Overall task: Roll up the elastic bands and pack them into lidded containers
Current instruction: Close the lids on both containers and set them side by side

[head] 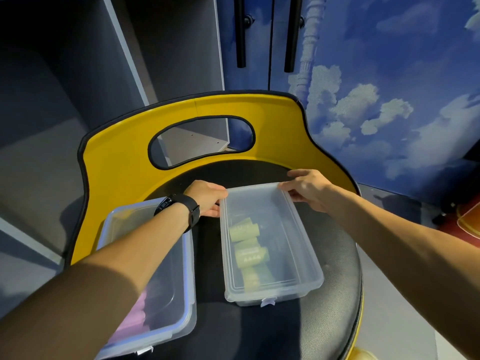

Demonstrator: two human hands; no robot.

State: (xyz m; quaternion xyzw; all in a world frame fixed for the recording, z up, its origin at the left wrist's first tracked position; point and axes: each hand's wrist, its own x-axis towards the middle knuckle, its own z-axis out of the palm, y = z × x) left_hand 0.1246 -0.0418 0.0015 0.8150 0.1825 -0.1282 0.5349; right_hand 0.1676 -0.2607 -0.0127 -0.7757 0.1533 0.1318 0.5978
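Both hands grip the far corners of the clear lid [270, 245] on the right container [293, 294]: left hand [207, 197] curled at its far-left corner, right hand [307, 189] pinching the far-right. Rolled green bands [246, 245] lie inside, nearer the person than either hand, on the chair seat [330, 320].

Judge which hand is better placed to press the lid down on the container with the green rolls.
Right, marginally: right hand lies over the lid corner; left hand grips the edge from the side.
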